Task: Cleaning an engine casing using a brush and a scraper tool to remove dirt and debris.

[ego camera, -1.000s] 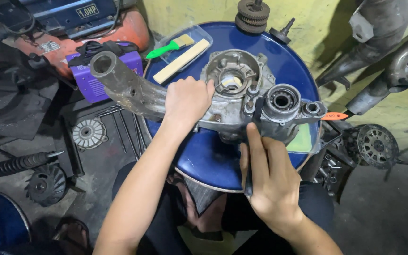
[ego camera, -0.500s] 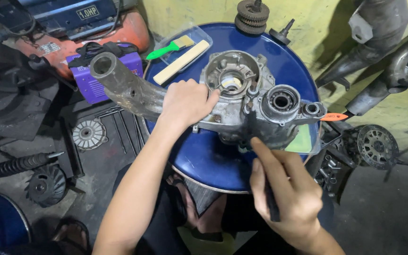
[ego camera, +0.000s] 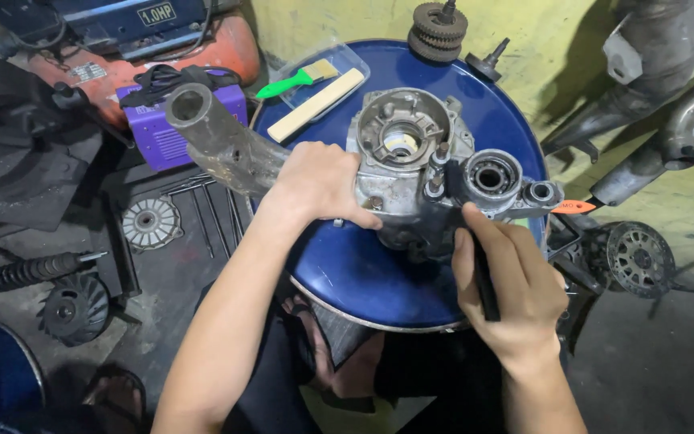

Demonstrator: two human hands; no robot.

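**Holding an engine casing steady on a blue drum lid**

Pressing down from above, the left hand (ego camera: 319,183) lies with fingers curled over the grey metal engine casing (ego camera: 411,173), gripping it where the long tubular arm (ego camera: 218,141) joins the round housing. The right hand (ego camera: 508,281) is closed around a thin black tool (ego camera: 485,277), its thumb laid along the shaft and the tip touching the casing's near edge, just below a round bearing seat (ego camera: 491,174).

The casing rests on a round blue drum lid that serves as the tabletop (ego camera: 363,273). Its tubular arm reaches past the lid's left edge.

At the lid's far left lies a clear, shallow plastic tray (ego camera: 339,68) with a green-handled brush (ego camera: 295,80) in it, and a pale wooden stick (ego camera: 316,104) beside it. A dark stack of gears (ego camera: 439,28) stands at the far rim, with a small dark threaded part (ego camera: 487,63) just to its right. An orange tag-like piece (ego camera: 576,206) shows at the right rim, beside the casing.

Left of the drum, on the floor, sits a purple box-shaped machine (ego camera: 170,133) with black cables on top. Behind it is an orange tank (ego camera: 218,44) bearing a small pale rectangular label, and above that a dark blue unit carrying a white label plate (ego camera: 157,12). A round grey disc (ego camera: 150,223), a coil spring (ego camera: 22,273) and a black fan wheel (ego camera: 74,309) lie on the dark floor. To the right are grey exhaust pipes (ego camera: 660,104) and a spoked sprocket (ego camera: 640,259).
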